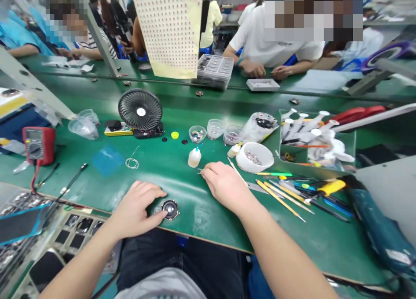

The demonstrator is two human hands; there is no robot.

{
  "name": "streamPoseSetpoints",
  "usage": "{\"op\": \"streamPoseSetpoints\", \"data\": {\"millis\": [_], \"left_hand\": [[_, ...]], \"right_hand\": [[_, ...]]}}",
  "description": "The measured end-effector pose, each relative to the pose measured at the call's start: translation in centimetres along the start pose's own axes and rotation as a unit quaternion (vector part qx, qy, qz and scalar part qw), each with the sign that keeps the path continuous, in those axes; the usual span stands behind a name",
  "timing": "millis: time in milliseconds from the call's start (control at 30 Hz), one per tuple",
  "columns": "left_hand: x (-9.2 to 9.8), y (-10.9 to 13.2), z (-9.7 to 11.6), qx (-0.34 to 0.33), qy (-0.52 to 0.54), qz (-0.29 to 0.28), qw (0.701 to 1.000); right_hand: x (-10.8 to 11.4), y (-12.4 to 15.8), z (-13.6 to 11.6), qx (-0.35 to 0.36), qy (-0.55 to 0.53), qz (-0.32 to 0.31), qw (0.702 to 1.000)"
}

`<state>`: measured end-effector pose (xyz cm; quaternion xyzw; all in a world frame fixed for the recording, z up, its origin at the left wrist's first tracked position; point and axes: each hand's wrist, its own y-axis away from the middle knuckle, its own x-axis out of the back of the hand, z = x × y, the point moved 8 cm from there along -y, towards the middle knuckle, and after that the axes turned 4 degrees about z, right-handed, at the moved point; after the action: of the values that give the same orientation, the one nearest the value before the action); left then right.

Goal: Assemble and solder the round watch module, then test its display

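My left hand (141, 206) lies near the bench's front edge with thumb and fingers apart. Its thumb touches the left side of a small round black part (170, 209), like a watch module with a metallic rim, and the index fingertip hovers just above it. My right hand (224, 184) is closed, knuckles up, around a thin pointed tool (199, 172); only a short tip sticks out and the rest is hidden. Just beyond that tip stands a small white bottle (194, 157) with a blue-tipped nozzle. A white bowl (267, 160) of small metallic pieces is right of the hand.
Screwdrivers and yellow sticks (282, 199) lie at right, before a bin of white bottles (316, 134). A black fan (140, 110), small cups (197, 134) and a wire coil (131, 163) sit farther back. A red multimeter (39, 145) is left. Co-workers sit across the bench.
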<state>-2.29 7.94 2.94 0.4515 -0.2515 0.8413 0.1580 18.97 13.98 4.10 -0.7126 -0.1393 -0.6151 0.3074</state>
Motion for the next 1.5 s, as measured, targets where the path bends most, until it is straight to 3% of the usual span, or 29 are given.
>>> {"op": "streamPoseSetpoints", "data": {"millis": [433, 733, 900, 1033, 1200, 1333, 1433, 1500], "left_hand": [[-1.0, 0.7, 1.5, -0.001, 0.016, -0.043, 0.999], [-0.8, 0.6, 1.4, -0.027, 0.001, 0.005, 1.0], [-0.1, 0.8, -0.4, 0.05, -0.097, 0.084, 0.99], [0.4, 1.3, -1.5, 0.113, -0.168, 0.102, 0.974], [-0.4, 1.4, -1.3, 0.013, -0.09, 0.026, 0.995], [-1.2, 1.8, -2.4, 0.0, -0.077, 0.038, 0.996], [-1.9, 2.7, -4.0, 0.055, -0.053, 0.061, 0.995], [-2.2, 3.7, -5.6, 0.106, -0.024, 0.076, 0.991]], "right_hand": [[-0.7, -0.1, 0.7, -0.047, -0.03, -0.059, 0.997], [-0.9, -0.3, 0.9, -0.042, -0.049, -0.056, 0.996], [-0.8, -0.2, 1.0, -0.047, -0.05, -0.059, 0.996], [-0.7, -0.1, 0.9, -0.057, -0.031, -0.077, 0.995], [-0.4, 0.3, 1.3, -0.085, 0.025, -0.104, 0.991], [0.3, 0.7, 1.3, -0.101, 0.04, -0.08, 0.991], [1.2, 0.8, 1.1, -0.108, 0.028, -0.032, 0.993], [2.7, 1.2, 2.2, -0.145, 0.003, 0.036, 0.989]]}}
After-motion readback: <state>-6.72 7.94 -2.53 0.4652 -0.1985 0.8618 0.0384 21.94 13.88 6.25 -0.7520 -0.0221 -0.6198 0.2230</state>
